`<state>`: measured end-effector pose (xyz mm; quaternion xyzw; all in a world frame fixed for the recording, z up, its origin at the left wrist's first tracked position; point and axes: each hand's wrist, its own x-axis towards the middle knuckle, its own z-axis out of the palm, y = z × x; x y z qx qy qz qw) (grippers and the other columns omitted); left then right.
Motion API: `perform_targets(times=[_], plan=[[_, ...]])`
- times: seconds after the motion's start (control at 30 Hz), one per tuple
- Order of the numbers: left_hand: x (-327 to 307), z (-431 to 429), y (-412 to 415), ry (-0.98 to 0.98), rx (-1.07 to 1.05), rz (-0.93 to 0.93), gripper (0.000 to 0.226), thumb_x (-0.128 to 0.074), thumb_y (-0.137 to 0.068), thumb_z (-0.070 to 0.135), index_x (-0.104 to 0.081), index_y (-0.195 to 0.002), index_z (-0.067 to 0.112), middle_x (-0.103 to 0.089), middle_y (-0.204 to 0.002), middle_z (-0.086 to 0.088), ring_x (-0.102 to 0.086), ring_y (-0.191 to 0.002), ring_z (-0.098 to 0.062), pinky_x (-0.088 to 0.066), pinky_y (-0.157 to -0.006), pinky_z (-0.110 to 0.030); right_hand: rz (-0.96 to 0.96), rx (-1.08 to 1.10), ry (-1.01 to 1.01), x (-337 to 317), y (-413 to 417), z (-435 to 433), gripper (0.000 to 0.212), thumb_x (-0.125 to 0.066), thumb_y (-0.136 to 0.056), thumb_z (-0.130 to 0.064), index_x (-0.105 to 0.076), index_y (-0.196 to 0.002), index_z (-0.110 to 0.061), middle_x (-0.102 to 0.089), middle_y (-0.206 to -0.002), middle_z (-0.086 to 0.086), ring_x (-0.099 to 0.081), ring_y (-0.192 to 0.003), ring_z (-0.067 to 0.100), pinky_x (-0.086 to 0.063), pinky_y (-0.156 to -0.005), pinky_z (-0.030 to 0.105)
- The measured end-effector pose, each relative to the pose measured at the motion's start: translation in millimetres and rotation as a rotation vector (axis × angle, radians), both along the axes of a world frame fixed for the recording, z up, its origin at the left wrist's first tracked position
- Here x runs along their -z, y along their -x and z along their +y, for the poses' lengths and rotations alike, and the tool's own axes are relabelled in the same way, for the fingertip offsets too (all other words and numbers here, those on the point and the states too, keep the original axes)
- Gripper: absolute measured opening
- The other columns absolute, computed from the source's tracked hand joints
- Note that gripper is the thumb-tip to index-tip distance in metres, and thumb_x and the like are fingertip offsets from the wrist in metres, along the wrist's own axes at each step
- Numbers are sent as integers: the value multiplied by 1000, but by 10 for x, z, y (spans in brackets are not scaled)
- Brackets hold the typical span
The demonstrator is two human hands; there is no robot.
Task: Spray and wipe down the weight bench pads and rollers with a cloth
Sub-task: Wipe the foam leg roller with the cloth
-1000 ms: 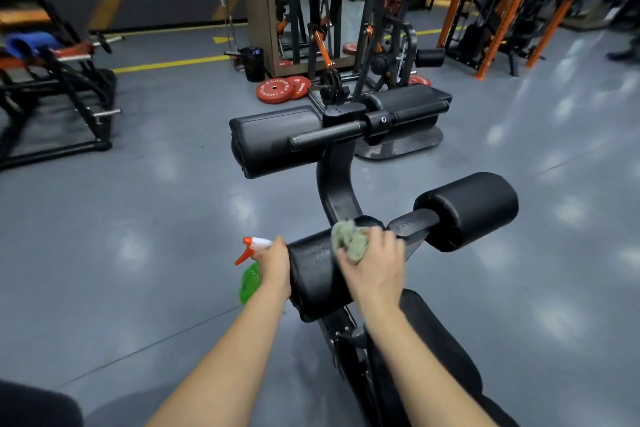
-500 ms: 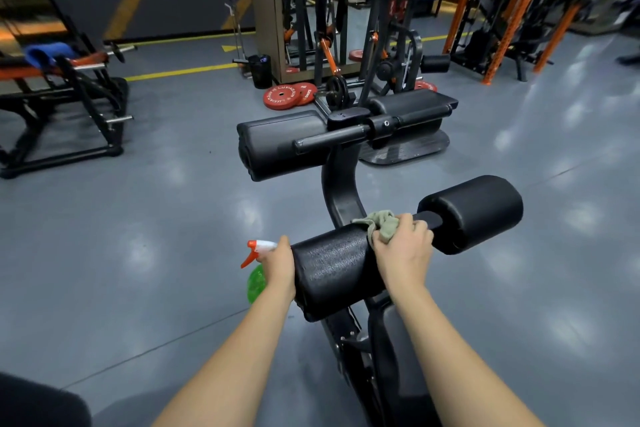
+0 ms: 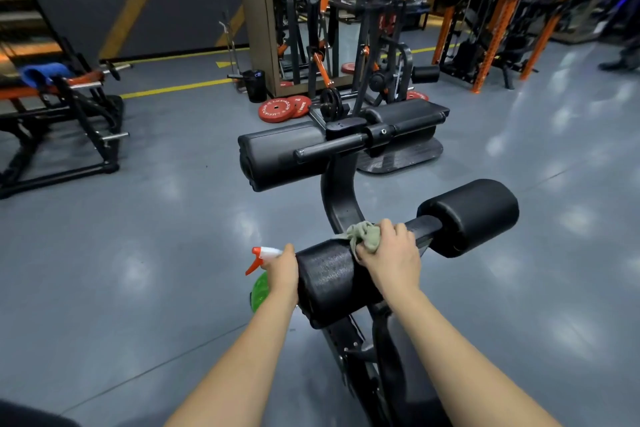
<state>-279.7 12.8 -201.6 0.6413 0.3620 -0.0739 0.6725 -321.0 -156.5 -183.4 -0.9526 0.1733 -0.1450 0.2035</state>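
A black weight bench stands in front of me, with two near foam rollers and a wider upper pad pair behind them. My right hand grips a crumpled grey-green cloth against the inner top end of the near left roller. My left hand holds a green spray bottle with a white and orange trigger, just left of that roller's outer end. The near right roller sits untouched. The bench seat below my arms is mostly hidden.
Grey gym floor spreads to both sides. Red weight plates lie beyond the bench by a mirrored pillar. A black and orange machine stands at the far left, and orange racks line the back right.
My right hand with the cloth slid from the middle of the near left roller to its inner end by the bar. My left hand and the bottle stayed put.
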Motion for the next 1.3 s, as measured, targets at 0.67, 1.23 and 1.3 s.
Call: perform_targets(times=[0.67,1.23,1.3], plan=[[16,-75,187,-453,379,-398,50,-64,-99,28,-54,-135,-5,-54,-128,-12,-57,-125,-29,-28,-84,-11,7,184,92,32,-167,-97,32,-67,-89,-34,-55,-107,-12,-53,-109,15,-51,-103,39,-46,-84,49],[110,-88,88,-412,264,-363,33,-58,-99,20,-41,-115,-4,-71,-101,-17,-64,-97,-39,-38,-70,-36,-22,218,124,78,-245,0,28,-69,-89,-30,-56,-108,-13,-51,-109,15,-51,-100,39,-45,-81,46],[106,-101,80,-406,260,-362,32,-58,-98,21,-42,-113,-3,-71,-97,-17,-64,-93,-40,-40,-70,-38,-39,218,143,88,-246,-9,28,-70,-89,-29,-56,-107,-13,-51,-108,15,-52,-99,39,-45,-80,46]])
